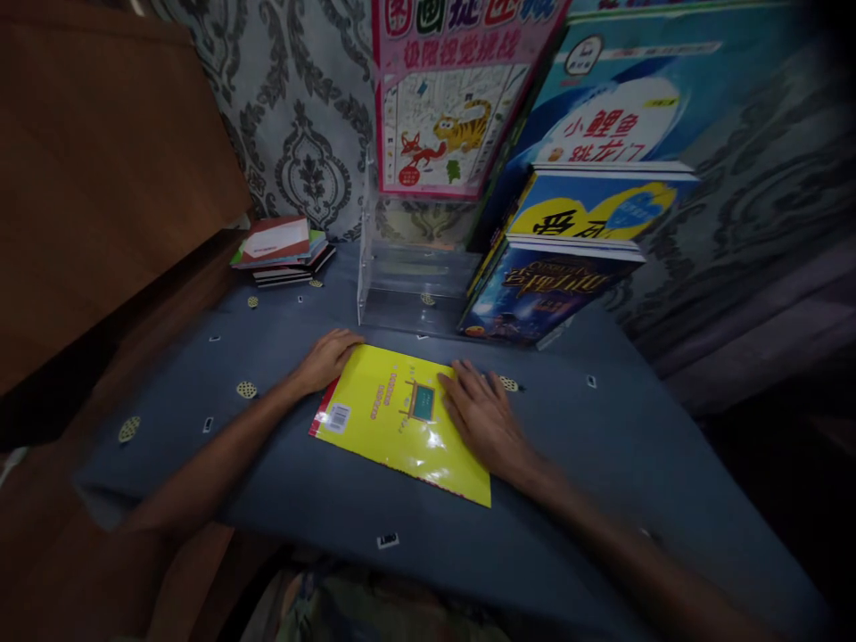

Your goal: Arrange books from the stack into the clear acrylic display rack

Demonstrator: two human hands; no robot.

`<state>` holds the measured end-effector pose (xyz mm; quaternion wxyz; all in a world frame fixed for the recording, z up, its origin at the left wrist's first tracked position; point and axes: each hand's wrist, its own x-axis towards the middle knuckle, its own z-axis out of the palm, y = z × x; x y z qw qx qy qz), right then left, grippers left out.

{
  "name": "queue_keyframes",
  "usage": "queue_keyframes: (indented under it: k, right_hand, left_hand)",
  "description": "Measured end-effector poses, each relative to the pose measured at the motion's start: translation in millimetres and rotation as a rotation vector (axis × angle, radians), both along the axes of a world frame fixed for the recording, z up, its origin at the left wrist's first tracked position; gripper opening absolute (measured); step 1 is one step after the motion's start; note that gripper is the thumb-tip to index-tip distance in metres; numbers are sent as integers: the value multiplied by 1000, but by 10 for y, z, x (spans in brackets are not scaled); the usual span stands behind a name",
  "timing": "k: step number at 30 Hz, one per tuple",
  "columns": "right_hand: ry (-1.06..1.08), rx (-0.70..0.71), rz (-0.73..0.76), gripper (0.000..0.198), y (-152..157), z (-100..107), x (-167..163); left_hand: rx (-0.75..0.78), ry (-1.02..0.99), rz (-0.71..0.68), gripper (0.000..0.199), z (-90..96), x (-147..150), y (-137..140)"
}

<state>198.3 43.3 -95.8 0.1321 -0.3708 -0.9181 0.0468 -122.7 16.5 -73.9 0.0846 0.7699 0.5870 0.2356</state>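
Observation:
A thin yellow book (pixel 381 419) lies on the cloth-covered table, its back cover up. The cover carries a barcode, a small green chalkboard picture and pink lettering, and a red strip runs down the left edge. At the book's upper left corner, my left hand (pixel 331 358) rests palm down, fingertips touching the corner; its thumb is hidden. Across the right edge lies my right hand (pixel 485 415), with its fingers stretched out and a little apart on the cover. Neither hand lifts the book.
Behind the book stands a clear acrylic rack (pixel 401 308). Several upright books lean in its right part, a dark blue book (pixel 541 290) foremost. A pink picture book (pixel 448 107) stands at the back. A pile of small books (pixel 284 250) sits back left, near a brown wooden panel (pixel 113 160).

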Motion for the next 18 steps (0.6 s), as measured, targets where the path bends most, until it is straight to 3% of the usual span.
queue_keyframes:
  k: [5,12,18]
  right_hand:
    - [50,-32,227,43,-319,107,-187]
    - [32,-249,735,44,-694,386,-730]
    - [59,-312,804,41,-768,351,-1093]
  left_hand:
    - [18,-30,45,33,10,-72,22]
    - [0,-130,59,32,-36,-102,57]
    - [-44,-264,116,33,-62,-134,59]
